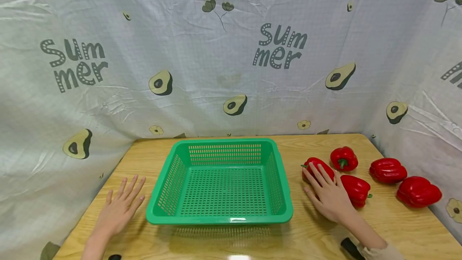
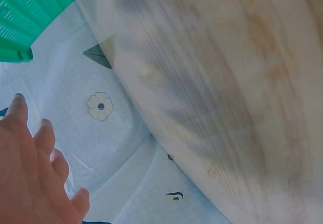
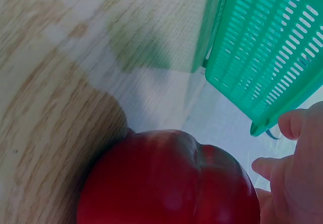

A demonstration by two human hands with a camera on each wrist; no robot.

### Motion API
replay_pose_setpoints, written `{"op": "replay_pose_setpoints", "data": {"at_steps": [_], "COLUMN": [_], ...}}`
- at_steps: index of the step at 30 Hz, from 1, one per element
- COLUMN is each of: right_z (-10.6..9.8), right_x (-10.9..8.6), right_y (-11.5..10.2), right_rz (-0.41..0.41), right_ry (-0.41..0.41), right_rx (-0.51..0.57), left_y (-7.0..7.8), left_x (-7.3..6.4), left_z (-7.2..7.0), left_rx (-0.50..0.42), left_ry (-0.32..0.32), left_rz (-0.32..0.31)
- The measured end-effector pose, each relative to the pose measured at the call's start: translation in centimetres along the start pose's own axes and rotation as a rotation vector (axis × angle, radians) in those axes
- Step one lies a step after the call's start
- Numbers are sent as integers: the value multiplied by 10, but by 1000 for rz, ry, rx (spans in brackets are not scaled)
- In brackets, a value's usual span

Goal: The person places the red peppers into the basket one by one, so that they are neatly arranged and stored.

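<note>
A green plastic basket (image 1: 220,220) with slotted walls stands on the wooden table, and no contents show inside. My left hand (image 1: 117,212) is over the table left of the basket, its fingers spread and holding nothing. To the basket's right, my right hand (image 1: 328,198) reaches over a red bell pepper (image 1: 327,168), fingers extended across its top. That pepper (image 3: 166,183) looms large in the right wrist view, with fingertips just beyond its side. A second bell pepper (image 1: 357,189) lies beside the right hand, partly hidden by it.
Behind the right hand sits another bell pepper (image 1: 344,159), stem facing forward. Two more, one bell pepper (image 1: 388,170) and another bell pepper (image 1: 418,191), lie near the table's right edge. A printed cloth (image 1: 198,51) hangs behind and along both sides of the table (image 1: 144,155).
</note>
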State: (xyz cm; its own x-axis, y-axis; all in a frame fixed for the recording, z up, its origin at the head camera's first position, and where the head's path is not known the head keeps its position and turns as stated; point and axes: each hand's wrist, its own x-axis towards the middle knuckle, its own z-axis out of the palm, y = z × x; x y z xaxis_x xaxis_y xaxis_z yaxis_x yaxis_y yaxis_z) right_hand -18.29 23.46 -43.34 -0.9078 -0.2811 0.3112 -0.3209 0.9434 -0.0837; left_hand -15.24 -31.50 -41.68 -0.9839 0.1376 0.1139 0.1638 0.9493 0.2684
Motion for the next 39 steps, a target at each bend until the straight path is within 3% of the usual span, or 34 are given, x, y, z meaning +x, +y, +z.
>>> {"op": "replay_pose_setpoints", "data": {"at_steps": [16,27,31,39], "right_z": [-5,-14,-18,-19], "right_x": [-5,-17,-21,-30], "right_y": [9,17,20,26], "right_rz": [-90,-106,-102,-133], "right_ry": [90,53,26,70], "right_rx": [-76,-91,-102,-117], "left_y": [13,31,37,44], "left_x": [-8,-18,-19,-20], "left_z": [-3,2,3,5], "left_rx": [-50,-17,11,86], "left_ry": [38,214,245,278], "left_rz": [26,177,204,238]}}
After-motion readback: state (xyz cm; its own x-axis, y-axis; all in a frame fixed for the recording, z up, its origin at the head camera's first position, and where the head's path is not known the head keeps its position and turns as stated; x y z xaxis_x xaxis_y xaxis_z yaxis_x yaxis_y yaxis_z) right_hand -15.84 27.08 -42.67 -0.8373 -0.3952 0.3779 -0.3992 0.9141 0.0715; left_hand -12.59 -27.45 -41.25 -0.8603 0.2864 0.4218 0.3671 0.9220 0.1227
